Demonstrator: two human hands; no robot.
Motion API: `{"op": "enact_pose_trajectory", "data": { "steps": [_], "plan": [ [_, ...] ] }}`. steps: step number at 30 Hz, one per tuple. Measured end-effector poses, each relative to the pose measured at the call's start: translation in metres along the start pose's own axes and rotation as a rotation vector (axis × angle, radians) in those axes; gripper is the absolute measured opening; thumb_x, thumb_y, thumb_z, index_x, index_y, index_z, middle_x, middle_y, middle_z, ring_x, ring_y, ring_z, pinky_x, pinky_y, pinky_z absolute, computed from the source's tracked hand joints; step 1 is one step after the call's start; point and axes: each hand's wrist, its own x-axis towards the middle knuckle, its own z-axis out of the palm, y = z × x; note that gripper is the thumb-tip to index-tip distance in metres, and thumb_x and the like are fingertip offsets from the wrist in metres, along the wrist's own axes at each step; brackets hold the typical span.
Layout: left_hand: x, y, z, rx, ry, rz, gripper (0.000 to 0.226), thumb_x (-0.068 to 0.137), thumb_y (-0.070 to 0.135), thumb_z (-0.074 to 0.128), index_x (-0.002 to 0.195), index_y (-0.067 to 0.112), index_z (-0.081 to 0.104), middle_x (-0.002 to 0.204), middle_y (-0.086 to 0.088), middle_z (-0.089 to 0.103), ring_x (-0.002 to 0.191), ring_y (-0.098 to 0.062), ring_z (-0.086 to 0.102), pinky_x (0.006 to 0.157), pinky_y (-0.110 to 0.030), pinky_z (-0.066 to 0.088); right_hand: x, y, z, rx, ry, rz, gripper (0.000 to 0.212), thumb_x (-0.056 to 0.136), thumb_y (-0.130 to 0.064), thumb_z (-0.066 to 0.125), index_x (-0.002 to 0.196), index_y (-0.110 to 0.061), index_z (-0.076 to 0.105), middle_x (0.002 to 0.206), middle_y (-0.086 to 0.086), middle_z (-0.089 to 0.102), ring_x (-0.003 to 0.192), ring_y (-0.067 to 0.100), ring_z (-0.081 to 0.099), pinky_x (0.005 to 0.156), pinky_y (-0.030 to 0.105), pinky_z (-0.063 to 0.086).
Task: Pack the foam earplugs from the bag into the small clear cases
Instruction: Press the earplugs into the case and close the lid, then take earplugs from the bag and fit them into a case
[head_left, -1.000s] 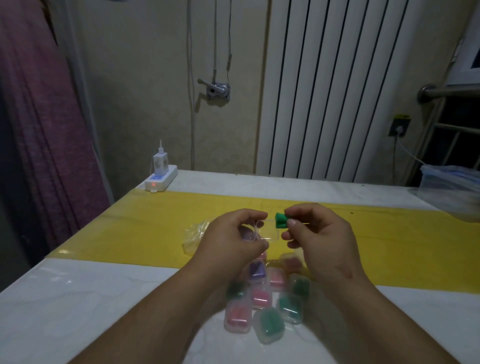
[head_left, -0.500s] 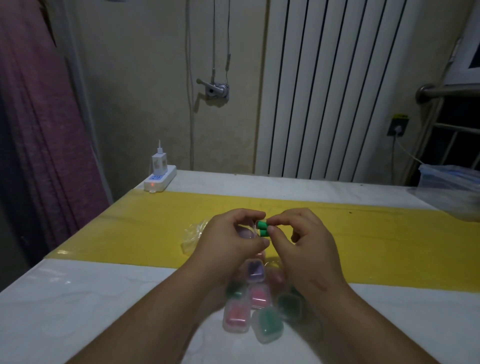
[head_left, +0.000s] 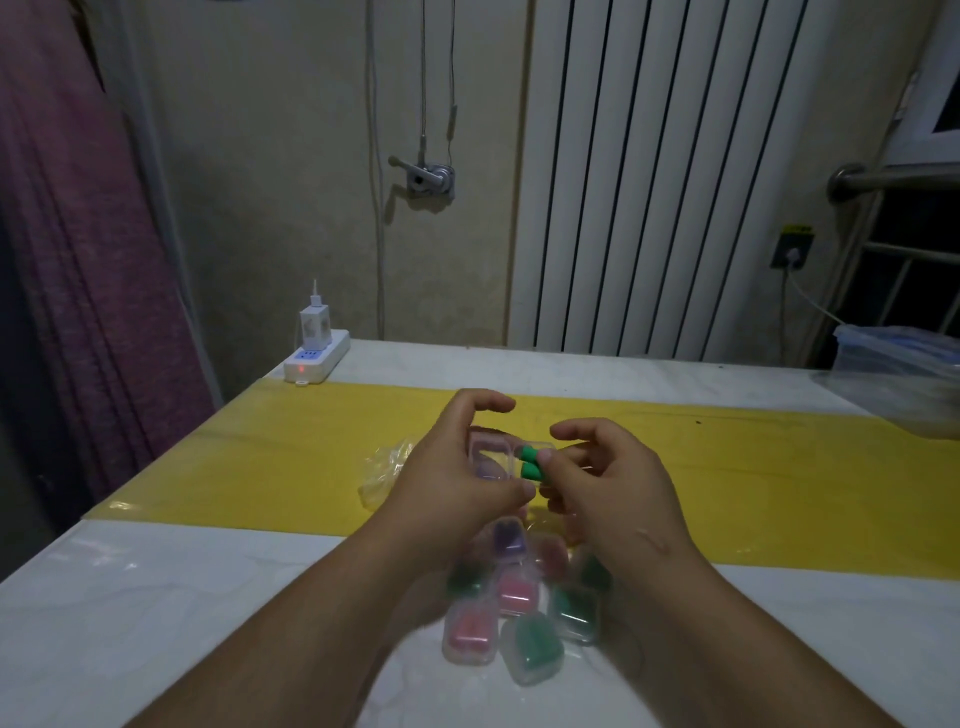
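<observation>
Earplugs (head_left: 530, 461), two green ones, are being pinched by the right hand (head_left: 608, 488) at the open clear case (head_left: 488, 457), which the left hand (head_left: 457, 478) is gripping; both probably need seating side by side below the rim.

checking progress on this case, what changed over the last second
The right hand carried the green earplugs leftward to the open clear case in the left hand and holds them against it. The left hand kept gripping the case; the filled cases and bag stayed put.
</observation>
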Motion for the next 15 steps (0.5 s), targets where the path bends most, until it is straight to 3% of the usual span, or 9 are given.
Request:
{"op": "enact_pose_trajectory", "data": {
  "steps": [3, 4, 6, 9, 12, 15],
  "plan": [
    [0.003, 0.004, -0.004, -0.424, -0.026, -0.13, 0.012, 0.098, 0.017, 0.049, 0.109, 0.019, 0.053, 0.092, -0.022, 0.071, 0.07, -0.036, 0.066, 0.073, -0.05, 0.057, 0.001, -0.002, -0.002, 0.089, 0.035, 0.029, 0.006, 0.088, -0.014, 0.069, 0.093, -0.017, 0.068, 0.076, 0.003, 0.071, 0.058, 0.007, 0.063, 0.054, 0.028, 0.05],
    [0.004, 0.002, -0.006, -0.519, -0.03, -0.145, 0.017, 0.1, 0.018, 0.04, 0.107, 0.014, 0.055, 0.089, -0.024, 0.07, 0.071, -0.036, 0.066, 0.077, -0.05, 0.056, 0.001, -0.002, -0.002, 0.112, 0.047, 0.038, 0.004, 0.088, -0.014, 0.069, 0.092, -0.015, 0.069, 0.076, 0.004, 0.071, 0.056, 0.006, 0.063, 0.054, 0.029, 0.051],
    [0.006, 0.001, -0.007, -0.554, -0.048, -0.139, 0.027, 0.1, 0.012, 0.036, 0.107, 0.009, 0.062, 0.092, -0.023, 0.071, 0.075, -0.035, 0.068, 0.076, -0.044, 0.057, 0.001, -0.003, -0.003, 0.138, 0.06, 0.047, 0.004, 0.088, -0.013, 0.07, 0.091, -0.014, 0.069, 0.075, 0.005, 0.071, 0.055, 0.007, 0.063, 0.054, 0.03, 0.052],
    [0.003, -0.002, -0.005, -0.467, -0.102, -0.098, 0.028, 0.098, 0.005, 0.049, 0.11, 0.018, 0.071, 0.094, -0.015, 0.072, 0.081, -0.026, 0.067, 0.082, -0.042, 0.058, -0.001, -0.005, -0.004, 0.166, 0.047, 0.058, 0.006, 0.086, -0.016, 0.073, 0.09, -0.017, 0.069, 0.072, 0.001, 0.071, 0.059, 0.011, 0.064, 0.054, 0.029, 0.05],
    [0.003, -0.006, -0.005, -0.358, -0.08, -0.052, 0.033, 0.09, 0.002, 0.062, 0.107, 0.028, 0.074, 0.09, -0.008, 0.071, 0.078, -0.021, 0.064, 0.07, -0.033, 0.058, -0.005, -0.009, -0.002, 0.233, -0.005, 0.102, 0.005, 0.09, -0.019, 0.069, 0.094, -0.018, 0.072, 0.076, 0.003, 0.073, 0.063, 0.011, 0.065, 0.05, 0.021, 0.048],
    [0.005, -0.005, -0.005, -0.317, -0.024, -0.013, 0.035, 0.088, -0.004, 0.063, 0.106, 0.025, 0.073, 0.092, -0.01, 0.071, 0.073, -0.018, 0.063, 0.062, -0.025, 0.055, -0.008, -0.015, -0.002, 0.372, -0.026, 0.172, 0.019, 0.1, -0.021, 0.052, 0.1, -0.018, 0.071, 0.081, 0.009, 0.073, 0.067, 0.017, 0.065, 0.044, 0.017, 0.045]
  ]
}}
